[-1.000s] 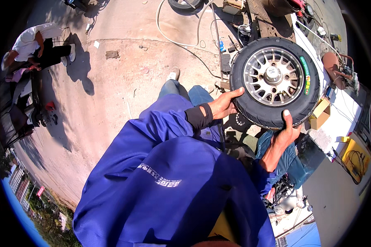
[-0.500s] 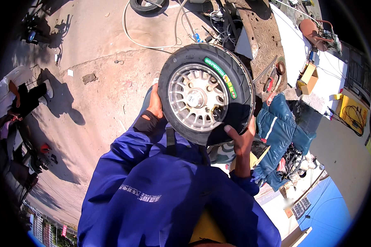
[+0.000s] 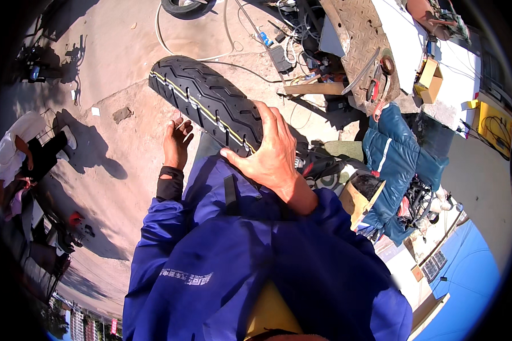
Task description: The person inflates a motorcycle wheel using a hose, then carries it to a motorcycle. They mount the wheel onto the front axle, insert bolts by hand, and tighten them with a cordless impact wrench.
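Note:
A black wheel tyre [image 3: 210, 95] stands before me with its grooved tread turned up toward me. A yellow and white line runs along the tread, and the wheel's metal rim is hidden. My right hand [image 3: 274, 154] grips the near end of the tyre, its thumb and fingers spread across the tread. To the left of the tyre is my left hand [image 3: 177, 143], its fingers apart and loosely bent, holding nothing. A dark band [image 3: 170, 183] wraps the left wrist.
A rusty tread-plate metal stand [image 3: 363, 48] with pliers [image 3: 382, 101] on it is at the upper right. A blue-green padded cover [image 3: 388, 170] lies to the right. Another tyre [image 3: 189, 8] and a pale hose [image 3: 160, 40] lie ahead. A person [image 3: 25, 142] sits far left.
The wheel has turned from its spoked face to its tread and moved left. My left hand has let go of it; my right hand has shifted up and left onto the tread.

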Demonstrator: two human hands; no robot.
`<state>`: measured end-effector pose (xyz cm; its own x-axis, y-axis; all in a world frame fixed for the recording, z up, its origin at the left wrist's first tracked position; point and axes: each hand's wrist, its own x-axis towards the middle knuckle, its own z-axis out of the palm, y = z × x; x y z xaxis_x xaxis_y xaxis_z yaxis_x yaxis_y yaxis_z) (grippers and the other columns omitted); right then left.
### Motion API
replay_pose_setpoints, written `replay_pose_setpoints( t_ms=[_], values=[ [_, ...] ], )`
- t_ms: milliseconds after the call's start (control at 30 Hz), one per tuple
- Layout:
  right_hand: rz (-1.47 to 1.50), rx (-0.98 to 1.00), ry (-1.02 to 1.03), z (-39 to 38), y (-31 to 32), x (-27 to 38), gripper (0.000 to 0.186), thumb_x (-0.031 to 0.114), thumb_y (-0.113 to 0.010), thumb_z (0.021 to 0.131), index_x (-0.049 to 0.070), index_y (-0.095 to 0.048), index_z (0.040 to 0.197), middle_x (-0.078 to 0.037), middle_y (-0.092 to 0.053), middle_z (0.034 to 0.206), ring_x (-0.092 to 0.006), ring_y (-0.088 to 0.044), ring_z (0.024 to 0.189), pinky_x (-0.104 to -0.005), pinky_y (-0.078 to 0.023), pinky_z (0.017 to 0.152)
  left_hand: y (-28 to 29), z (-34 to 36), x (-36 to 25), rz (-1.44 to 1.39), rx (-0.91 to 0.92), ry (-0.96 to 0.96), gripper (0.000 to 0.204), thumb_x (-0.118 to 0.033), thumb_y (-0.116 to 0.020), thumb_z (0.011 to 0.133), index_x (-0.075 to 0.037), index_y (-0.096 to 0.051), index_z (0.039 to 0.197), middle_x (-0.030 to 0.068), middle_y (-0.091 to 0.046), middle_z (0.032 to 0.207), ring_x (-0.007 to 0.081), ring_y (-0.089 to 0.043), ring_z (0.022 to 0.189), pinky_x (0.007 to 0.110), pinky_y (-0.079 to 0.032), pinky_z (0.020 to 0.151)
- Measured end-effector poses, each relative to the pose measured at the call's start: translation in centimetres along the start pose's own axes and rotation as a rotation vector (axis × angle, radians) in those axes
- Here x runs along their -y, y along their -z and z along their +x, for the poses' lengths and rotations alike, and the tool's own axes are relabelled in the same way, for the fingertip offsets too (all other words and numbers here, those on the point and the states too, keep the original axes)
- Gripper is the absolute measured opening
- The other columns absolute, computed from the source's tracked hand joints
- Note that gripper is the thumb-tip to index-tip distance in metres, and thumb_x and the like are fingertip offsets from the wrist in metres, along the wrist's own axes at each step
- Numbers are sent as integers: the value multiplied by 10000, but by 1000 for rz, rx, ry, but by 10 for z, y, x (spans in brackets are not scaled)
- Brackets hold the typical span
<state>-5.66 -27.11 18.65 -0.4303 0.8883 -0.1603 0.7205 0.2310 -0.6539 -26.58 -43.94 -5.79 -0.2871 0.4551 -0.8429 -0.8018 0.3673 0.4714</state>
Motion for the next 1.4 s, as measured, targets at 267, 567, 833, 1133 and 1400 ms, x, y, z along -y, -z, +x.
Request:
replay_pose_setpoints(
  t_ms=[267,567,833,1133,1400],
  values=[
    [-228,137,70,10,0,-59,940,296,-952,630,45,-482,1404,-135,-559,1210,-359,-555,1160,-473,-513,947,151,-95,73,264,-460,24,537,-382,-639,1027,-33,-535,1421,62,-759,1082,144,-692,905,342,-543,869],
    [-503,305,75,-2,3,-161,1024,273,-966,655,-27,-422,1469,-225,-522,1304,-426,-504,1264,-495,-431,1093,223,-257,241,63,-747,268,356,-272,-634,984,-82,-608,1285,40,-739,943,173,-694,833,352,-533,765],
    [-636,425,11,-24,23,-171,1042,250,-981,627,-16,-417,1461,-230,-528,1329,-437,-494,1300,-497,-426,1105,189,-256,322,-270,-787,218,376,-209,-677,971,-8,-602,1279,97,-725,903,175,-672,728,310,-518,607],
    [-672,397,96,-49,-14,-241,958,227,-924,664,-35,-398,1420,-288,-533,1304,-474,-508,1280,-516,-451,1082,242,-224,312,-373,-806,13,371,-143,-700,948,39,-610,1259,121,-726,871,190,-704,727,330,-562,610],
    [-756,483,151,-51,-88,-216,822,209,-849,701,-39,-412,1351,-320,-537,1265,-508,-544,1202,-538,-482,1022,368,-266,290,-525,-911,-34,400,-154,-669,987,45,-572,1321,107,-722,889,148,-672,712,268,-505,577]
  ],
)
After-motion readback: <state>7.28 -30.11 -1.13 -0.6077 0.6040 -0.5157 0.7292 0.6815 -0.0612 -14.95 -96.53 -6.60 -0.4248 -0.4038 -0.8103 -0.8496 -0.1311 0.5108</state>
